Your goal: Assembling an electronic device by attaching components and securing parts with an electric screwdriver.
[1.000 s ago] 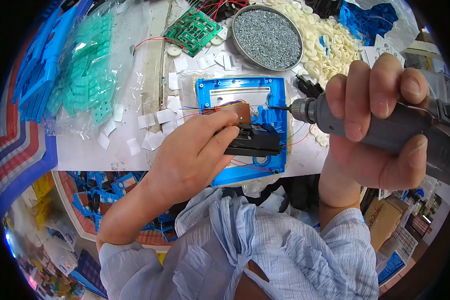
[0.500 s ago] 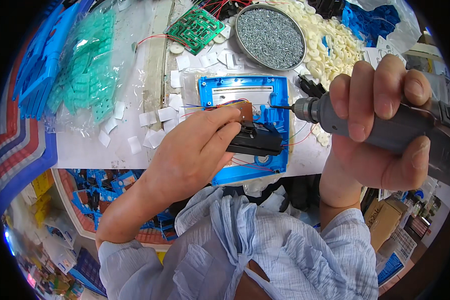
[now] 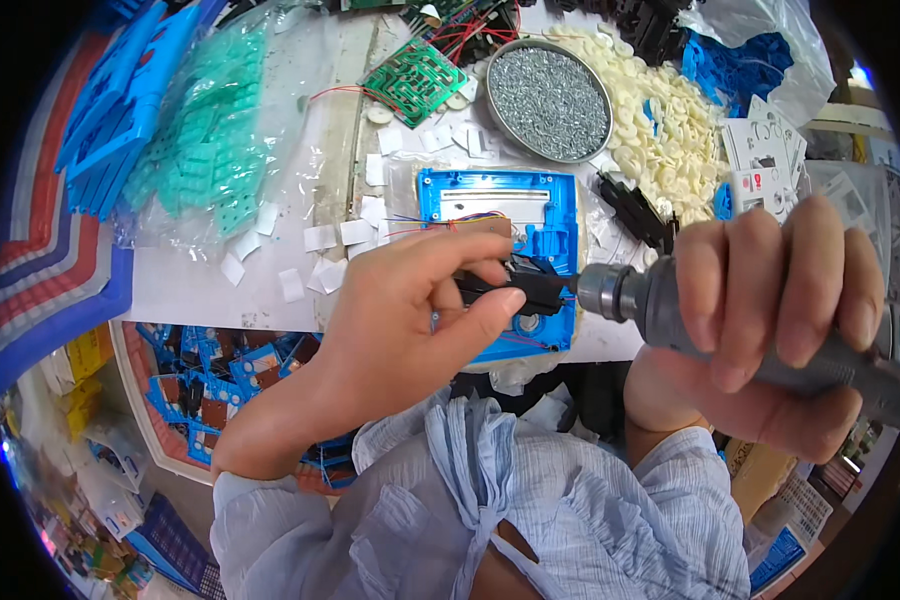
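Observation:
My left hand [image 3: 400, 305] is closed around a black plastic part [image 3: 542, 294], holding it above the lower half of an open blue plastic casing [image 3: 568, 200]. A brown circuit board [image 3: 480, 235] with thin coloured wires sits in the casing, partly covered by my fingers. In my right hand [image 3: 780, 310] is a grey electric screwdriver [image 3: 660, 298], its fingers wrapped round the body. The screwdriver's nose points left and meets the right end of the black part, or nearly so; its bit is hard to make out.
A round metal dish of screws [image 3: 550, 105] stands behind the casing, beside a heap of cream plastic discs [image 3: 650, 130]. Green circuit boards [image 3: 415, 82], white paper squares [image 3: 320, 238] and bagged turquoise parts [image 3: 210, 150] lie leftward. A bin of blue assemblies [image 3: 130, 390] is below the table.
The screwdriver has come down and toward me, from over the casing to the end of the black part. My left thumb has shifted along the part. The whole view has moved slightly.

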`<state>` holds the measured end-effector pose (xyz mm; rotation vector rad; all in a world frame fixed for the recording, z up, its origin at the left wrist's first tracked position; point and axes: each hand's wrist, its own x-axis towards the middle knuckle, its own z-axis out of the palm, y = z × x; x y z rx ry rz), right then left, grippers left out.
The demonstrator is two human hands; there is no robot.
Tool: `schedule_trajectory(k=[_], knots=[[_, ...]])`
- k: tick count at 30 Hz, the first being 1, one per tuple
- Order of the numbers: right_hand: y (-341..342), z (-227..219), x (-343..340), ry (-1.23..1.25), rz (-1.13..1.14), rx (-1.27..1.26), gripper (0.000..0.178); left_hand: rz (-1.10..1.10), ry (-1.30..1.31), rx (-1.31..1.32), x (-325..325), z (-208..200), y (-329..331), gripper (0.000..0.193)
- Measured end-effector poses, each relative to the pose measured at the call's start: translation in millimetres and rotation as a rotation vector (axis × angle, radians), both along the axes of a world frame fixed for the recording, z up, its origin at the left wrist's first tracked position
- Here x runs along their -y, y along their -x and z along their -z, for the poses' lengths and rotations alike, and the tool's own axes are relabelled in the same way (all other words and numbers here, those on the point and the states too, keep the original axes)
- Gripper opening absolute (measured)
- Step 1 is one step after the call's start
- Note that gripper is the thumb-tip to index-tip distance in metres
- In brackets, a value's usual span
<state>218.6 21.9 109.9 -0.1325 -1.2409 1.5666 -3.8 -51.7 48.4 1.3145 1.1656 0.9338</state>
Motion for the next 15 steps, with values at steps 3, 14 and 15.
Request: schedule_trajectory(k=[3, 14, 15], knots=[[3, -6, 5, 0.011, 0.002, -0.001, 0.036, -0.018, 0.198, 0.376, 3, 1, -6, 0.02], [5, -8, 12, 0.018, -0.019, -0.012, 0.032, -0.01, -0.688, -0.441, 3, 10, -5, 0.017], [7, -6, 12, 0.015, -0.028, -0.01, 0.032, 0.002, -0.733, -0.465, 2, 10, -5, 0.017]])
